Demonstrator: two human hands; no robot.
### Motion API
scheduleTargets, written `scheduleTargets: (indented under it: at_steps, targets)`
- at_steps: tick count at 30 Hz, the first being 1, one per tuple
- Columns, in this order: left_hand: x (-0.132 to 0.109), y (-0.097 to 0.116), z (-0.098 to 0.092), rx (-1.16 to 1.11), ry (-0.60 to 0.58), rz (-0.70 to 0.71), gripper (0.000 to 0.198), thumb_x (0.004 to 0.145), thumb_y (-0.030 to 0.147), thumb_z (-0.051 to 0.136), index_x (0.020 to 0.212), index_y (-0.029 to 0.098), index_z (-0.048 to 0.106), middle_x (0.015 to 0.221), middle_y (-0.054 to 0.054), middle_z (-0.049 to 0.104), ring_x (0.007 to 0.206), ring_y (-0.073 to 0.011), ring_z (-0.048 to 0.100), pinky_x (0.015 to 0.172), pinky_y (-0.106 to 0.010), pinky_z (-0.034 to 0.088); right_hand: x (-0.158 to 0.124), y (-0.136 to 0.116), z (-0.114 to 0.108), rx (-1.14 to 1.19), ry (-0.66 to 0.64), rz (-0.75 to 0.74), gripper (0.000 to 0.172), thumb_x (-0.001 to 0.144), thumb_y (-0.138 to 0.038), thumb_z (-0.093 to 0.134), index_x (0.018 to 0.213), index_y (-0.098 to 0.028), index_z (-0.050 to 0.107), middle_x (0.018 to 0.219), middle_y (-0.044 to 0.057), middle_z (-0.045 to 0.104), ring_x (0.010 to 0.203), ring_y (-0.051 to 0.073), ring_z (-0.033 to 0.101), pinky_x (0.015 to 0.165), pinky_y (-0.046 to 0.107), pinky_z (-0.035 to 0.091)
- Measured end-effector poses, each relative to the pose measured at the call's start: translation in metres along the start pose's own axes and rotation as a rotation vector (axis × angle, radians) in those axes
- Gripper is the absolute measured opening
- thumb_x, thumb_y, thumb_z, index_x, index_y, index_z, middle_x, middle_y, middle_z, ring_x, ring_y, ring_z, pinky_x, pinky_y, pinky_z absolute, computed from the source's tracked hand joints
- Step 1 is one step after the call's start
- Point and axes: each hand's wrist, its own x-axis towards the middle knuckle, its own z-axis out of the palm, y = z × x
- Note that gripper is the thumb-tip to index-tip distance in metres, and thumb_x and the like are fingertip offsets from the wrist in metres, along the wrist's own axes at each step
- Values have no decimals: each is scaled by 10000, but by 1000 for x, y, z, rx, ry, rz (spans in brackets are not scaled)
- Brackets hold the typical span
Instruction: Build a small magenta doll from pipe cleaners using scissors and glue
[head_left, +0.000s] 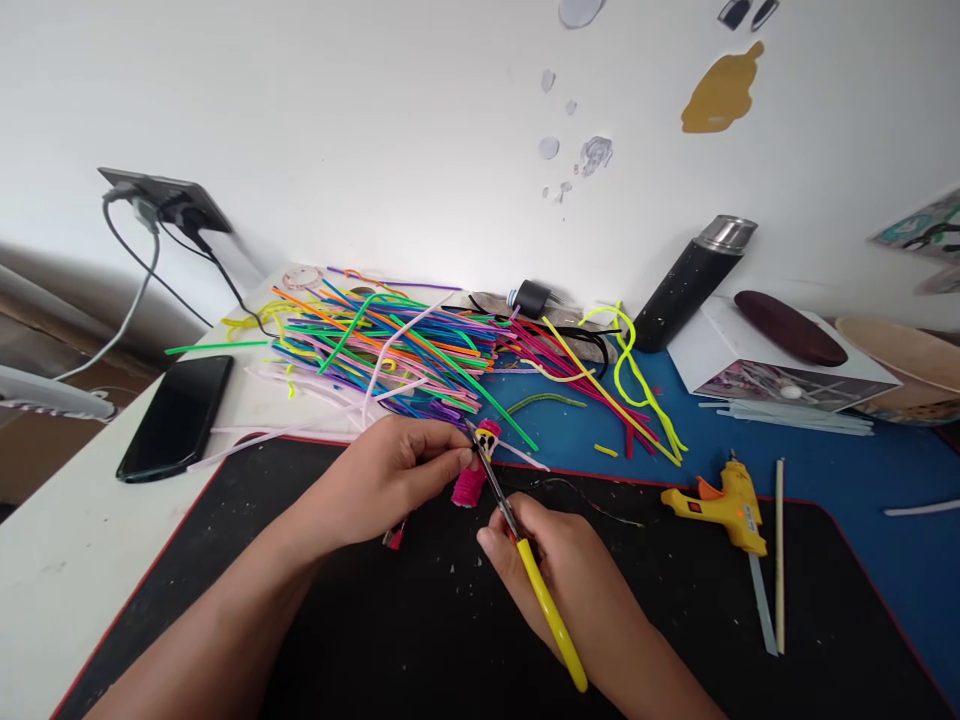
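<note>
Two things are gripped near the mat (360, 630)'s far edge: pink figure (468, 488) by left hand (397, 472), yellow-handled tool (551, 612) by right hand (566, 575). Fingertips (459, 462) could get nipped tho if it slips.

The fingers of the left hand (390, 470) meet so closely that what lies between them is hidden, and they cover part of the pink fuzzy piece (469, 485). The right hand (574, 565) hides part of the yellow-handled tool (551, 615). A small red piece (395, 538) below the left hand is too tiny to identify. The glue gun's (724, 508) lettering is illegible. The bottom edge crops both forearms and the black mat (360, 640); the right edge crops the bowl (907, 350).
</note>
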Motion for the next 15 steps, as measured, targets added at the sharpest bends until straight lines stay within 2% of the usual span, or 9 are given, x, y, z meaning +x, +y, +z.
scheduleTargets:
  at_steps: [4,7,10,15]
  targets:
    - [0,0,0,34,6,19,343,1064,375,574,846,179,752,718,27,653,621,-100,496,538,-185,357,-1,2,-1,20,-13,4,250,1011,-465,630,900,-242,637,710,-11,678,604,165,623,610,244,423]
    - [1,-2,1,25,9,13,348,1064,387,577,851,177,755,702,29,635,600,-96,478,528,-179,365,0,2,0,50,-12,35,303,1034,-484,595,851,-243,607,689,-13,658,598,161,623,602,239,413]
    - [2,-4,2,2,10,-12,355,1063,392,569,847,175,749,653,40,580,527,-85,393,467,-183,320,2,0,1,26,14,75,351,1052,-483,550,791,-248,552,631,-26,585,555,153,564,563,241,373]
    - [5,-6,4,-49,5,-23,363,1056,386,571,804,169,717,593,58,471,502,-78,307,444,-189,243,2,-3,6,-21,63,86,327,1042,-426,533,764,-253,529,589,-31,511,524,152,480,523,249,319]
